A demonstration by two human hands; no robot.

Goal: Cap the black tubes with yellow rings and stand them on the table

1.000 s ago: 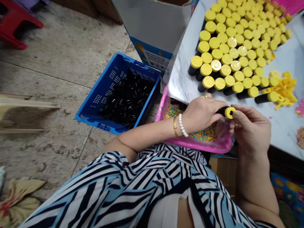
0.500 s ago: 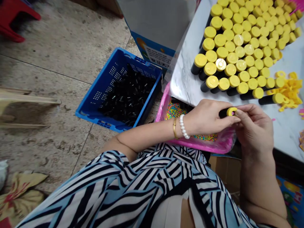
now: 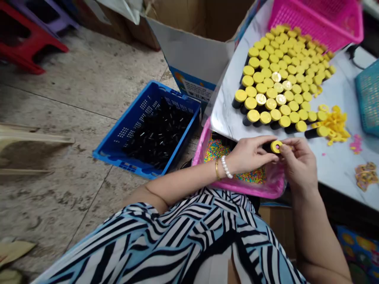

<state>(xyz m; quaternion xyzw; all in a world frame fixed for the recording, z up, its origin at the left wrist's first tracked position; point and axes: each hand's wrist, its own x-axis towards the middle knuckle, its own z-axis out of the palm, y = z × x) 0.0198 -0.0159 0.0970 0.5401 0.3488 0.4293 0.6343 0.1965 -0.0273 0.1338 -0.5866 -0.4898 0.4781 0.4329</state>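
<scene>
My left hand (image 3: 251,153), with a pearl bracelet and a gold bangle at its wrist, is closed round a small black tube (image 3: 267,147). On the tube's end sits a yellow ring-shaped cap (image 3: 276,147) with a pink spot in its middle. My right hand (image 3: 299,162) pinches at the cap's right side with thumb and fingers; a bit of yellow shows between them. Below both hands, a pink tray (image 3: 274,191) holds small multicoloured candy beads (image 3: 251,174). Just beyond stand many black tubes with yellow caps (image 3: 275,115), upright in rows on the marbled table.
Loose yellow parts (image 3: 336,124), pink bits (image 3: 356,144) and small printed pieces (image 3: 366,175) lie on the table (image 3: 334,161). A pink basket (image 3: 316,23) and a teal basket (image 3: 368,98) stand there. On the floor, a blue crate (image 3: 102,148) holds black tubes beside an open carton (image 3: 195,55).
The view has shifted, bringing the pink and teal baskets into sight. Both hands still hold the capped tube together in nearly the same pose.
</scene>
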